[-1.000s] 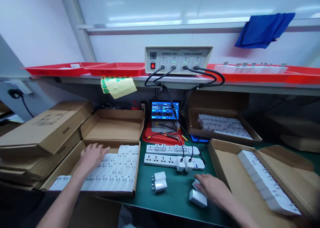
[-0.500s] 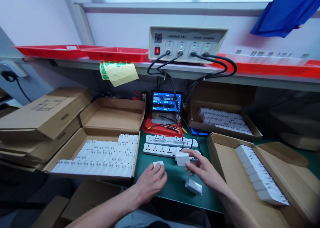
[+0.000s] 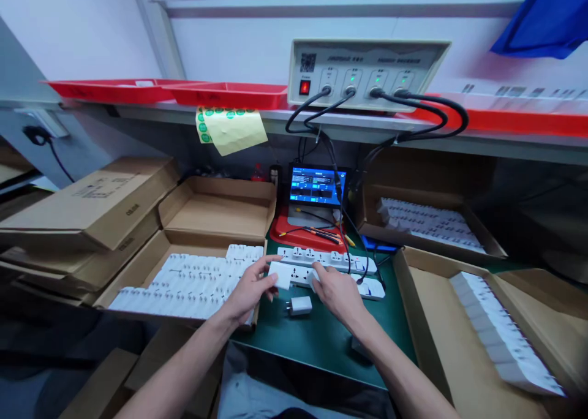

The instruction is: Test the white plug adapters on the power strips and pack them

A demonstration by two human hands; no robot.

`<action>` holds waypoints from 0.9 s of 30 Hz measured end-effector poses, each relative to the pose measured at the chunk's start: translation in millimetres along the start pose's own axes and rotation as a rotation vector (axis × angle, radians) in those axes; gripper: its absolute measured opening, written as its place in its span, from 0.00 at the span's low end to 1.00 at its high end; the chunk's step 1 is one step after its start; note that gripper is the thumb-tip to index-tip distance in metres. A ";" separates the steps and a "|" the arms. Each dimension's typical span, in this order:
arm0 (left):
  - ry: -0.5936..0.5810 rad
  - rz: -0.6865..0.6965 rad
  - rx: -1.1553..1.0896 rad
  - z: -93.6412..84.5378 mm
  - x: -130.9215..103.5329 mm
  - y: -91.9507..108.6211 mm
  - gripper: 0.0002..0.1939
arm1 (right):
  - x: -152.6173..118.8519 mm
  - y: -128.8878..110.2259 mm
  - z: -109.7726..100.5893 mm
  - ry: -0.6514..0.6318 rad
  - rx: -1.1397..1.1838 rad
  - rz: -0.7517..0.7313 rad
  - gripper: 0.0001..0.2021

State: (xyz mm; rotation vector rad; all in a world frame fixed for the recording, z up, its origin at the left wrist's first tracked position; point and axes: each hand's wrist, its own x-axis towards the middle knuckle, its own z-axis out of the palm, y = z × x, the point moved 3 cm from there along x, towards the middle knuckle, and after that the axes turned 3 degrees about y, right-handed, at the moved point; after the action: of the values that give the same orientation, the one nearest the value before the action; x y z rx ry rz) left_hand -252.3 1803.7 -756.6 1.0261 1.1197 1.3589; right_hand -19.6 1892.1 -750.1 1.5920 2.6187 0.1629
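Note:
My left hand (image 3: 252,289) pinches a white charger (image 3: 281,275) between thumb and fingers, at the left end of the front power strip (image 3: 301,276). My right hand (image 3: 339,291) is closed on another white charger (image 3: 313,280), partly covered by its fingers, over the middle of that strip. I cannot tell whether either charger touches a socket. Between the hands and nearer me, a loose charger (image 3: 301,305) lies on the green mat (image 3: 316,339), prongs pointing left. A grey-white block (image 3: 359,347) is partly hidden by my right forearm.
An open carton (image 3: 184,235) with rows of chargers stands left, beside stacked closed cartons (image 3: 92,198). On the right are another open carton (image 3: 422,321) and one further back (image 3: 496,247). A lit screen (image 3: 316,185) and cabled tester (image 3: 367,70) stand behind; cables hang down.
My left hand has moved left and up and now shows a charger in its pinch. The right hand has moved left. A charger now lies loose on the mat between them.

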 end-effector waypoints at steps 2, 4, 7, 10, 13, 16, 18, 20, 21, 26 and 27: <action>0.038 0.014 -0.008 -4.1 4.0 5.9 0.28 | 4.5 -3.0 0.1 -0.017 -0.006 0.015 0.17; 0.056 0.030 0.021 -5.6 7.4 8.8 0.25 | 8.2 -3.0 0.6 -0.032 0.007 0.037 0.18; 0.066 0.083 0.117 -5.7 13.8 11.9 0.18 | 11.3 0.1 3.0 -0.060 0.054 0.057 0.24; 0.055 0.195 0.290 -5.1 22.8 16.3 0.13 | 11.0 1.8 7.5 -0.091 0.106 0.040 0.31; -0.048 0.317 0.474 -1.0 33.6 17.1 0.08 | 9.2 -0.5 11.1 -0.109 0.132 0.029 0.36; -0.157 0.391 0.619 5.2 44.8 9.2 0.13 | 8.7 -4.7 10.3 -0.118 0.144 0.017 0.35; -0.200 0.405 0.708 9.4 52.0 0.4 0.19 | 10.1 -6.4 7.6 -0.126 0.132 0.002 0.33; -0.236 0.397 0.787 13.4 58.4 -8.5 0.22 | 12.7 -7.0 4.7 -0.136 0.112 -0.015 0.31; -0.254 0.390 0.819 15.1 61.1 -12.2 0.23 | 14.0 -7.2 3.8 -0.140 0.104 -0.022 0.30; -0.302 0.382 0.907 18.3 70.1 -20.5 0.27 | 15.1 -12.2 8.3 -0.145 0.097 -0.053 0.33; -0.305 0.378 0.918 18.1 71.1 -21.1 0.28 | 14.1 -13.6 10.6 -0.144 0.091 -0.064 0.33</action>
State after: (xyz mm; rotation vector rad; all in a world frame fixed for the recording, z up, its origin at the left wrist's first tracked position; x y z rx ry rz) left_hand -236.4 1876.3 -774.1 2.1145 1.3773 0.8787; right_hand -36.8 1898.9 -762.4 1.4827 2.5957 -0.0731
